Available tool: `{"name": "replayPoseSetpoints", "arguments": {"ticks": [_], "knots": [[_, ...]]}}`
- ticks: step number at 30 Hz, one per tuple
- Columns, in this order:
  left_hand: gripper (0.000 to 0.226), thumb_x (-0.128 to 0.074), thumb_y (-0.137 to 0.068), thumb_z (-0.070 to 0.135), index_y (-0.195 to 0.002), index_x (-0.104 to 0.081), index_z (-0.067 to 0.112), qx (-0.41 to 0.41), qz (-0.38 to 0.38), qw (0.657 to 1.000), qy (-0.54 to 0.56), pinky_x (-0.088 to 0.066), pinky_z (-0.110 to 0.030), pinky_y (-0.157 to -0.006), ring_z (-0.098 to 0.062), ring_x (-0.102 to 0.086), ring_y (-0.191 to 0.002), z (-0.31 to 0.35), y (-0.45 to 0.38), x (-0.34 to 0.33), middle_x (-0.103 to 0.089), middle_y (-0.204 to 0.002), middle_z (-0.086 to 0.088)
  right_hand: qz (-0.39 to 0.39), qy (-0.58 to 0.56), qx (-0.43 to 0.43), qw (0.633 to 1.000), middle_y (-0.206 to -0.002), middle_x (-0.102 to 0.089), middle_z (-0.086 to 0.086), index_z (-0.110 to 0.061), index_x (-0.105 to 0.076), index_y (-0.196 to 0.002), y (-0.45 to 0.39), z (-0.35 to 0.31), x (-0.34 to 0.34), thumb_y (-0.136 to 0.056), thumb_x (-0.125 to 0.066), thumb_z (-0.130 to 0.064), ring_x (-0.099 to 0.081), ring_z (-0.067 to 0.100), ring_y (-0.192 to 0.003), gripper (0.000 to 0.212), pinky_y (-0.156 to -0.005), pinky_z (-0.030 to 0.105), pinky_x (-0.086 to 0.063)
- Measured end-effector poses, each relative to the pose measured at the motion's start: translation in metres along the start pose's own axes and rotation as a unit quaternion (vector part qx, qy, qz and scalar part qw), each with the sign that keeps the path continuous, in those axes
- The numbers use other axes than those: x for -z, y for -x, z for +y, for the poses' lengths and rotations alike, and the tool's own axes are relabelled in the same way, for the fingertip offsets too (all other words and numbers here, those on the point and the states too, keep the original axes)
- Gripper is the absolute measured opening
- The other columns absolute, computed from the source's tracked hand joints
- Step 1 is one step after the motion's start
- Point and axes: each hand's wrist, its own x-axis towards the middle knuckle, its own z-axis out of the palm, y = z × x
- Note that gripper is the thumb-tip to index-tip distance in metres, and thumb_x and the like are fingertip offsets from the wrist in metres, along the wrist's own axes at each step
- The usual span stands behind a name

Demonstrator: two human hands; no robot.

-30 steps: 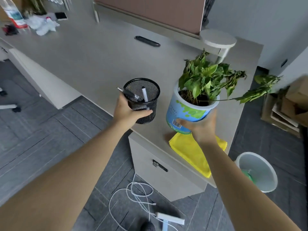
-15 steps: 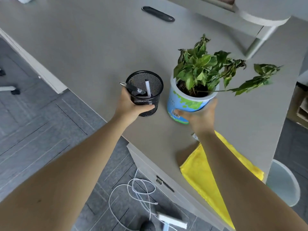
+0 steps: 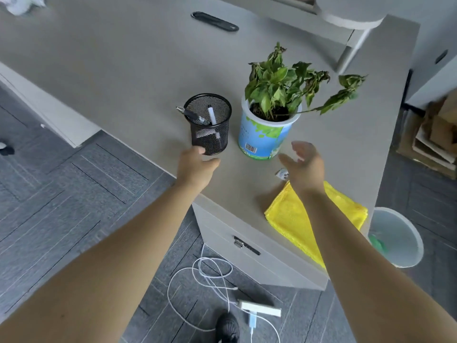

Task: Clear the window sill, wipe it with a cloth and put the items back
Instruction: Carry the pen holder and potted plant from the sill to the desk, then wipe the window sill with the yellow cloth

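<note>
A black mesh pen holder with pens in it stands on the grey desk. To its right stands a potted plant in a blue, green and white pot. My left hand hovers just in front of the pen holder, fingers apart, one fingertip close to its base. My right hand is open, a little to the right of the pot and apart from it. A yellow cloth lies on the desk's near corner, partly under my right forearm.
A small scrap of paper lies between pot and cloth. A black oval grommet is at the desk's back. A lamp base stands far right. On the floor are a waste bin, white cables and cardboard.
Both hands carried the pen holder and the plant pot onto the desk, set them down and let go. The hands have drawn back toward me.
</note>
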Motion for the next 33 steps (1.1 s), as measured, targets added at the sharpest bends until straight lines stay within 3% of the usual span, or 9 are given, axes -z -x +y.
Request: {"name": "replayPoseSetpoints", "arguments": {"ticks": [6, 8, 11, 14, 17, 20, 22, 28, 33], "knots": [[0.035, -0.058, -0.079, 0.021, -0.105, -0.058, -0.004, -0.012, -0.079, 0.995, -0.059, -0.044, -0.035, -0.086, -0.035, -0.056, -0.107, 0.016, 0.04, -0.033, -0.062, -0.115, -0.024, 0.083, 0.048, -0.03, 0.995, -0.127, -0.058, 0.015, -0.003, -0.057, -0.119, 0.052, 0.027, 0.046, -0.087, -0.059, -0.013, -0.052, 0.027, -0.118, 0.034, -0.091, 0.026, -0.037], [0.024, -0.06, -0.072, 0.031, -0.081, -0.06, 0.009, -0.015, -0.131, 0.99, -0.057, -0.041, -0.033, -0.082, -0.03, -0.055, -0.091, 0.027, 0.052, -0.048, -0.06, -0.094, -0.02, 0.106, 0.076, -0.06, 0.99, -0.131, -0.053, 0.014, -0.006, -0.055, -0.123, 0.06, 0.039, 0.06, -0.087, -0.059, -0.015, -0.048, 0.03, -0.121, 0.037, -0.095, 0.029, -0.036], [0.027, -0.053, -0.059, 0.039, -0.053, -0.03, 0.026, -0.025, -0.181, 0.981, -0.069, -0.028, -0.029, -0.072, -0.021, -0.038, -0.077, 0.039, 0.062, -0.075, -0.042, -0.079, -0.009, 0.148, 0.091, -0.113, 0.978, -0.135, -0.046, 0.019, -0.004, -0.048, -0.129, 0.065, 0.056, 0.079, -0.085, -0.059, -0.012, -0.039, 0.034, -0.126, 0.045, -0.1, 0.032, -0.03], [0.039, -0.06, -0.077, 0.034, -0.055, -0.033, 0.018, -0.032, -0.16, 0.982, -0.1, -0.032, -0.032, -0.065, -0.03, -0.049, -0.077, 0.043, 0.062, -0.099, -0.046, -0.071, -0.015, 0.148, 0.067, -0.184, 0.969, -0.122, -0.051, 0.019, -0.003, -0.05, -0.119, 0.064, 0.076, 0.094, -0.081, -0.058, -0.007, -0.045, 0.033, -0.115, 0.039, -0.085, 0.029, -0.038], [0.044, -0.061, -0.079, 0.027, -0.052, -0.029, 0.014, -0.01, -0.148, 0.98, -0.134, -0.031, -0.036, -0.054, -0.04, -0.048, -0.075, 0.047, 0.063, -0.113, -0.045, -0.061, -0.021, 0.127, 0.012, -0.241, 0.962, -0.082, -0.052, 0.011, -0.016, -0.043, -0.071, 0.056, 0.088, 0.101, -0.075, -0.058, -0.008, -0.053, 0.03, -0.079, 0.017, -0.046, 0.014, -0.041], [0.028, -0.067, -0.074, 0.024, -0.079, -0.055, -0.001, 0.027, -0.161, 0.979, -0.125, -0.045, -0.04, -0.071, -0.042, -0.056, -0.098, 0.047, 0.059, -0.124, -0.059, -0.101, -0.032, 0.093, -0.076, -0.298, 0.947, -0.074, -0.057, 0.013, -0.009, -0.045, -0.062, 0.047, 0.089, 0.102, -0.074, -0.063, -0.008, -0.062, 0.028, -0.067, 0.022, -0.059, 0.032, -0.055], [0.047, -0.066, -0.075, 0.024, -0.111, -0.052, -0.003, 0.059, -0.179, 0.975, -0.116, -0.045, -0.041, -0.088, -0.037, -0.054, -0.111, 0.048, 0.059, -0.128, -0.056, -0.123, -0.024, 0.052, -0.115, -0.324, 0.938, -0.064, -0.051, 0.011, -0.006, -0.045, -0.06, 0.048, 0.083, 0.101, -0.078, -0.063, -0.006, -0.052, 0.022, -0.053, 0.026, -0.053, 0.032, -0.05], [0.03, -0.058, -0.083, 0.022, -0.107, -0.056, 0.006, 0.042, -0.206, 0.977, -0.028, -0.037, -0.032, -0.082, -0.025, -0.05, -0.094, 0.064, 0.076, -0.129, -0.055, -0.098, -0.012, 0.056, -0.101, -0.213, 0.97, -0.066, -0.038, 0.001, -0.01, -0.043, -0.075, 0.061, 0.069, 0.113, -0.088, -0.05, -0.013, -0.042, 0.021, -0.077, 0.015, -0.068, 0.035, -0.038], [0.007, -0.055, -0.084, 0.009, -0.086, -0.057, 0.016, -0.031, -0.263, 0.962, 0.071, -0.041, -0.029, -0.068, -0.022, -0.052, -0.087, 0.091, 0.123, -0.124, -0.056, -0.076, 0.004, 0.135, -0.057, -0.119, 0.982, -0.065, -0.03, -0.003, -0.018, -0.025, -0.064, 0.102, 0.055, 0.156, -0.095, -0.041, -0.017, -0.028, 0.011, -0.057, 0.035, -0.052, 0.027, -0.024]]}}
